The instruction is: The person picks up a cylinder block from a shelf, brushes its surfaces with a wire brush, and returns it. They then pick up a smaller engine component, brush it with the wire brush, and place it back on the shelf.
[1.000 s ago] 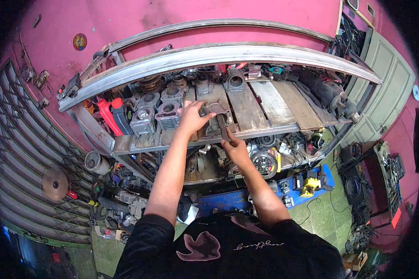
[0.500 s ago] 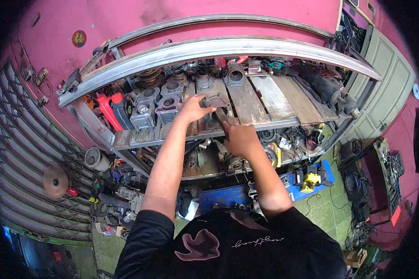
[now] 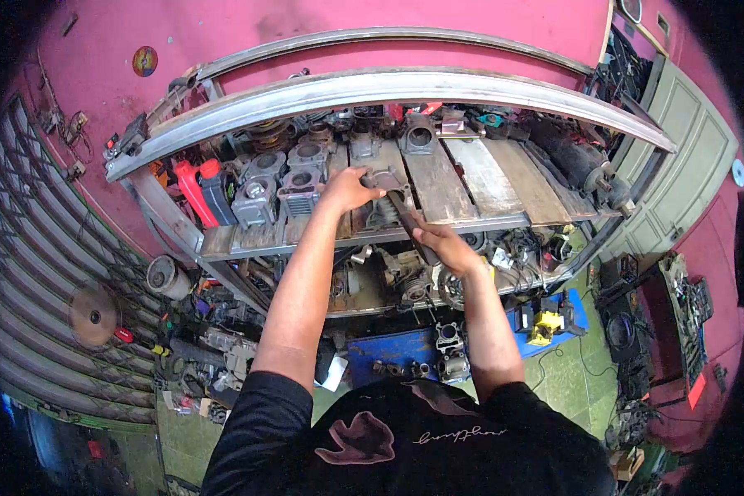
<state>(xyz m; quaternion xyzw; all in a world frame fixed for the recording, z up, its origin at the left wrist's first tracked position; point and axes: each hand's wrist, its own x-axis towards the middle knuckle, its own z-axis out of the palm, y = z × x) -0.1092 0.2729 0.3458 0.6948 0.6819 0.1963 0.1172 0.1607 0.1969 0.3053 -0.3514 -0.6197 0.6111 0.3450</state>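
On the wooden shelf boards a finned metal engine cylinder block (image 3: 383, 212) stands near the front edge, its flat face up. My left hand (image 3: 349, 192) grips the block's left upper side, thumb pointing right across it. My right hand (image 3: 444, 245) is closed round a long, dark flat file (image 3: 413, 227). The file's far end lies at the block's top edge, and its near end slants out past the shelf front. Part of the block is hidden behind my left thumb and the file.
More cylinder blocks (image 3: 255, 201) stand to the left, beside red and dark bottles (image 3: 195, 194). Another block (image 3: 419, 135) sits behind. A metal rail (image 3: 405, 85) crosses above the shelf. Engine parts fill the lower shelf; a blue bench (image 3: 388, 349) stands below with parts on it.
My right hand has drawn the file back toward me and to the right, away from the block. My left hand stays on the block, with little movement.
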